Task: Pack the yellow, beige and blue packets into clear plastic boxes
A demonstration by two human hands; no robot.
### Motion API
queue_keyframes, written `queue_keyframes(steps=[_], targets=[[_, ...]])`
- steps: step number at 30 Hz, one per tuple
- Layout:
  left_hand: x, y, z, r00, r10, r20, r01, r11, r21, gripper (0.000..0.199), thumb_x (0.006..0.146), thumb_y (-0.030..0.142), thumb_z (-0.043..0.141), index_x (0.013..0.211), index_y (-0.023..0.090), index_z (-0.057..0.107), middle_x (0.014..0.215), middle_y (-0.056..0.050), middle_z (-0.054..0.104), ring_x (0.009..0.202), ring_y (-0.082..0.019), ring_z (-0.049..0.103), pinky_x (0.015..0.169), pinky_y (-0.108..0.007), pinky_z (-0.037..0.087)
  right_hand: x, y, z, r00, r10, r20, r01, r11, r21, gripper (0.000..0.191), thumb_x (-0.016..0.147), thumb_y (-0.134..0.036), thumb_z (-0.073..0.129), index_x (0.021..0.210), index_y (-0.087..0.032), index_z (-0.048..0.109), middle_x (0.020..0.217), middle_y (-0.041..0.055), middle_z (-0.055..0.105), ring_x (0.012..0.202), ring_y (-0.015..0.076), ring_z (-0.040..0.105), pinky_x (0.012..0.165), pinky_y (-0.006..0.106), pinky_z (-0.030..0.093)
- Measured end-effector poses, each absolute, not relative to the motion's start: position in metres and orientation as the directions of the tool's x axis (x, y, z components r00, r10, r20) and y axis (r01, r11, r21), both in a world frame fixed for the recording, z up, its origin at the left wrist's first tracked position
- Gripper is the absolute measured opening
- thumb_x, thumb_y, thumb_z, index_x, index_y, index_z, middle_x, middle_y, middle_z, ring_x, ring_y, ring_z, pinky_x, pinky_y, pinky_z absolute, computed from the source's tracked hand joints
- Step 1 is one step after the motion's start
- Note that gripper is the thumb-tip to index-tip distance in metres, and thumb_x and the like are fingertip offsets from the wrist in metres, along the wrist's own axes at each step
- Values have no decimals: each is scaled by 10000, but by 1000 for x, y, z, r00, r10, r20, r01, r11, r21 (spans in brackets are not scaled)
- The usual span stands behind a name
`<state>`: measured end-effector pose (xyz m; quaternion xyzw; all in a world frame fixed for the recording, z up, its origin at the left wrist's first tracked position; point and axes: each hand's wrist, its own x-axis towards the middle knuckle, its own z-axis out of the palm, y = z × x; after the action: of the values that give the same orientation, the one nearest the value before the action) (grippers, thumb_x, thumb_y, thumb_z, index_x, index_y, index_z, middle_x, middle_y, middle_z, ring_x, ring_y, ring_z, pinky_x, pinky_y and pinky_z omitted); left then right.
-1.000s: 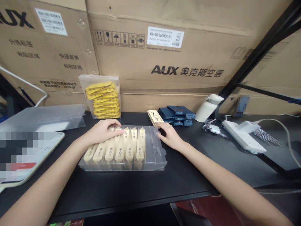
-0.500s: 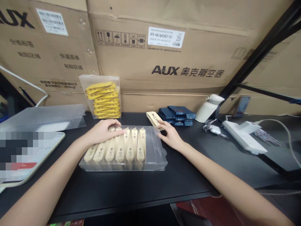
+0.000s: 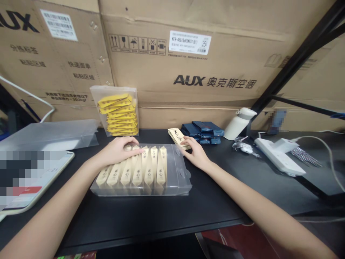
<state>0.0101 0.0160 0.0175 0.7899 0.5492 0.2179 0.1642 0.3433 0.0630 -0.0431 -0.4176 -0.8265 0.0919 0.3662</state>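
Note:
A clear plastic box lies on the black table before me, with several cream paper packets standing in a row in its left and middle part. My left hand reaches over the box's far left side, thumb laid on the packets and fingers curled behind them, partly hidden. Just beyond the box's right end is a small stack of cream packets with dark writing. My right hand has its fingers on the near end of that stack, its thumb close to the box's edge.
Dark blue packets lie behind my right hand. A clear box of yellow packets stands against the cardboard. To the left are a plastic sheet and a tablet; to the right, a white bottle and a power strip.
My right hand's fingers have shifted slightly at the near end of the cream stack. The left hand and the box have hardly moved.

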Motion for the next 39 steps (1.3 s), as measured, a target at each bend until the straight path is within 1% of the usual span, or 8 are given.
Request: queue_keyframes(steps=[5,11,18,24,28,31,34,39], targets=[[10,17,17,296,941,165,797,-339,500,452,777,632,572,961,232,676,1063,-50,719,1003,-276,639,891,-373,470,345,64,-43,-409,744,528,609,654,-449,114,876,-265,544,951,-196,594,1208,170,601,1182,287,574,950,461,460],[10,16,17,293,941,168,798,-338,499,467,771,647,564,960,235,675,1061,-55,721,1005,-285,639,898,-379,472,345,65,-41,-364,763,534,608,629,-485,124,832,-317,620,857,-200,584,1264,166,556,1190,283,563,960,463,451],[12,15,19,288,943,164,800,-331,500,453,773,638,577,952,235,678,1042,-43,726,1002,-284,642,881,-367,476,343,66,-40,-334,745,577,593,642,-485,87,828,-275,614,789,-199,596,1208,158,610,1126,284,604,921,459,472],[11,15,19,292,943,161,797,-333,504,450,781,636,577,959,233,671,1056,-45,719,1009,-283,640,893,-368,464,340,59,-33,-286,709,644,564,669,-485,83,820,-257,630,752,-208,624,1200,132,624,1133,276,610,968,468,460],[11,15,19,294,943,157,795,-333,507,446,786,632,578,961,232,668,1059,-44,717,1013,-280,637,890,-366,462,338,56,-29,-196,662,724,515,697,-498,62,810,-248,647,764,-216,621,1142,115,652,1121,269,610,984,468,458],[11,15,18,299,941,158,794,-337,506,447,789,631,576,965,231,666,1058,-45,714,1009,-275,635,887,-365,460,339,58,-29,-120,644,755,436,718,-543,51,813,-246,655,789,-215,623,1115,107,654,1122,263,609,996,467,458],[10,16,17,293,943,157,796,-331,507,449,786,632,580,967,230,668,1051,-41,713,1005,-270,634,884,-360,458,340,60,-30,-9,665,747,305,713,-632,102,811,-286,674,806,-212,606,1103,97,644,1082,243,625,929,426,514],[11,15,18,280,946,160,795,-322,514,455,776,643,590,957,234,675,1039,-28,714,999,-260,633,881,-345,453,343,66,-29,217,716,664,108,658,-745,203,843,-391,625,940,-223,564,1023,64,666,957,199,655,772,354,579]])
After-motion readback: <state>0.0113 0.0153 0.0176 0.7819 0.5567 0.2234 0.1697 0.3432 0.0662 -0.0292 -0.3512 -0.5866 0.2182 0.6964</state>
